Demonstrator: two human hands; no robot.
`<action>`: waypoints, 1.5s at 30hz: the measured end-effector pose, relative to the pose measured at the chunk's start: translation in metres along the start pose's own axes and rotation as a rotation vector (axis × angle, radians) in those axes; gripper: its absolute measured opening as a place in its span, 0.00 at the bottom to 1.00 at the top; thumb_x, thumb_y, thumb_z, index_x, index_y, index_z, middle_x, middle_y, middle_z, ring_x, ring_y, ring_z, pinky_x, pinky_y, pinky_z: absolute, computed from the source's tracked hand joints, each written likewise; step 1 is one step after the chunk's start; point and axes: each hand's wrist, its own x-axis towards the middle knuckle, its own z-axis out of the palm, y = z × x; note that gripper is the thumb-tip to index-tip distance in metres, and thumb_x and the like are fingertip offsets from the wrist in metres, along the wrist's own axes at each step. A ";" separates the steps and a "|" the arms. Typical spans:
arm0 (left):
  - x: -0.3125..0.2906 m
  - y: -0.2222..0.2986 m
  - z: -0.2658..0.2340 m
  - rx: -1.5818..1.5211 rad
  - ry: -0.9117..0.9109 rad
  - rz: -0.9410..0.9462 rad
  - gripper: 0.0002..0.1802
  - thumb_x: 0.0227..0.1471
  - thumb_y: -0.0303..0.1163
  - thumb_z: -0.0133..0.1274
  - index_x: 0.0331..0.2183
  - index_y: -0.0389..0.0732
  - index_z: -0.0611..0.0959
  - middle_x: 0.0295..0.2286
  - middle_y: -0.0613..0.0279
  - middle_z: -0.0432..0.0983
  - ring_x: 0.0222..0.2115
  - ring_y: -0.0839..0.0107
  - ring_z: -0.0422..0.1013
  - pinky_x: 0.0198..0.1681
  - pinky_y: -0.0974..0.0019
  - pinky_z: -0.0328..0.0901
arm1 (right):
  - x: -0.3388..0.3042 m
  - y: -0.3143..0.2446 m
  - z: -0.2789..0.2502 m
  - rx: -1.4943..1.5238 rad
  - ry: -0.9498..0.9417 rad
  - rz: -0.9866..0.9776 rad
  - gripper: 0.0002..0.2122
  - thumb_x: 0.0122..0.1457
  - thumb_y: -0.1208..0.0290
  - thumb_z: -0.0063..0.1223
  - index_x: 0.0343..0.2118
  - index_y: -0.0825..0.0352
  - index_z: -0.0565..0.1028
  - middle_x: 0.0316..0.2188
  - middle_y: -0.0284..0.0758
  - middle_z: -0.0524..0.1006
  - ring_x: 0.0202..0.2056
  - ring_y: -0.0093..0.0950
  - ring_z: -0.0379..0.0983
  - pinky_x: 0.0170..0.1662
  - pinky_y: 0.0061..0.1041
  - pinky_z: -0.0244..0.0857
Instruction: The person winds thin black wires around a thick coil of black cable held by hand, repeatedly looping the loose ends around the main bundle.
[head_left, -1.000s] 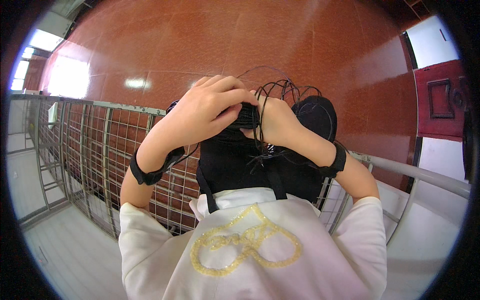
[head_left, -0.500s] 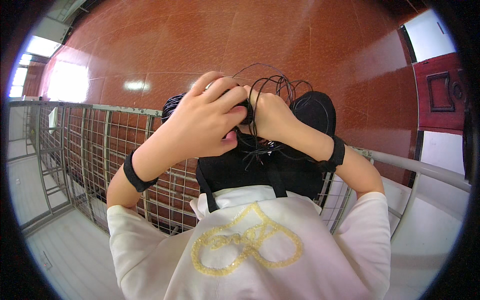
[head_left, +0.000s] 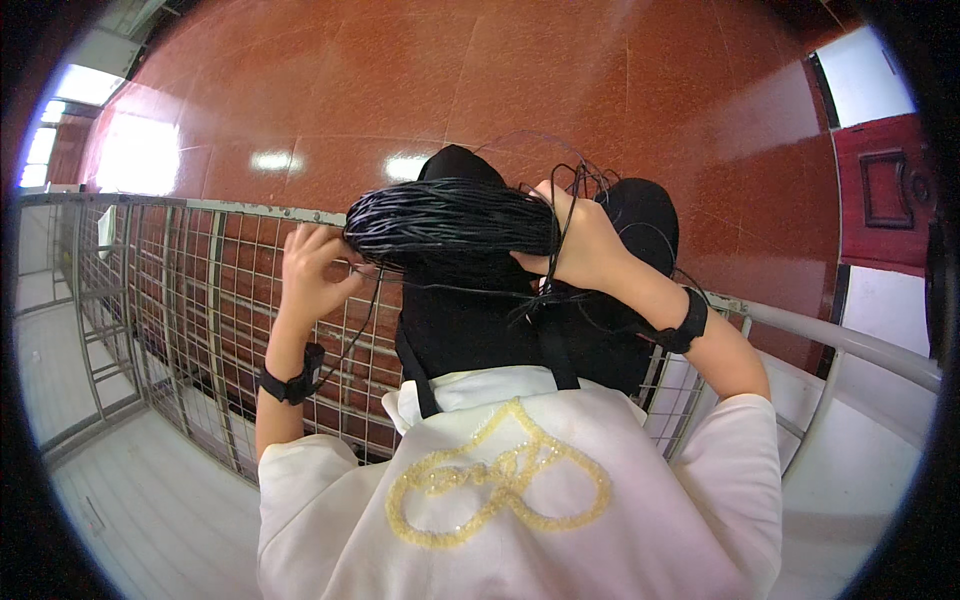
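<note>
A thick hank of thin black cord [head_left: 450,218] lies sideways above my black-clad knees. My right hand [head_left: 580,240] is wrapped round its right end, thumb below and fingers above. At the hank's left end, my left hand [head_left: 315,268] has its fingers curled and its thumb and fingertips pinched on a strand of the same cord. One length runs from there across to the right hand, and another hangs toward my left wrist. Loose loops [head_left: 590,180] stick up beyond the right hand. The left fingertips are partly hidden.
A metal grid panel [head_left: 240,300] with a pale frame stands to the left. On the right are a pale metal rail [head_left: 840,335] and a dark red panelled door [head_left: 880,190]. Shiny reddish-brown floor tiles [head_left: 560,70] stretch ahead.
My left hand has moved from over the right hand out to the left, drawing a strand with it. The hank, mostly covered before, now shows along its length.
</note>
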 end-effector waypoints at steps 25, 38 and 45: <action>0.002 0.156 0.221 -0.426 -0.107 0.356 0.27 0.52 0.43 0.46 0.45 0.29 0.69 0.41 0.47 0.70 0.43 0.54 0.66 0.50 0.57 0.59 | 0.025 0.000 -0.009 0.004 0.088 -0.012 0.27 0.31 0.68 0.68 0.38 0.72 0.69 0.23 0.47 0.75 0.27 0.43 0.74 0.29 0.33 0.66; 0.068 0.111 -0.027 -0.488 -0.299 0.324 0.08 0.43 0.29 0.56 0.30 0.39 0.78 0.20 0.58 0.71 0.23 0.61 0.69 0.27 0.63 0.65 | 0.032 -0.012 -0.006 -0.084 0.027 -0.017 0.23 0.34 0.69 0.66 0.35 0.67 0.67 0.21 0.43 0.75 0.27 0.42 0.74 0.28 0.33 0.66; 0.112 0.109 -0.031 -0.070 -0.069 0.364 0.18 0.33 0.26 0.57 0.34 0.45 0.77 0.32 0.61 0.66 0.36 0.60 0.63 0.41 0.60 0.60 | 0.038 -0.021 -0.004 -0.090 -0.026 -0.007 0.26 0.33 0.68 0.66 0.38 0.66 0.67 0.23 0.42 0.75 0.29 0.44 0.73 0.30 0.35 0.66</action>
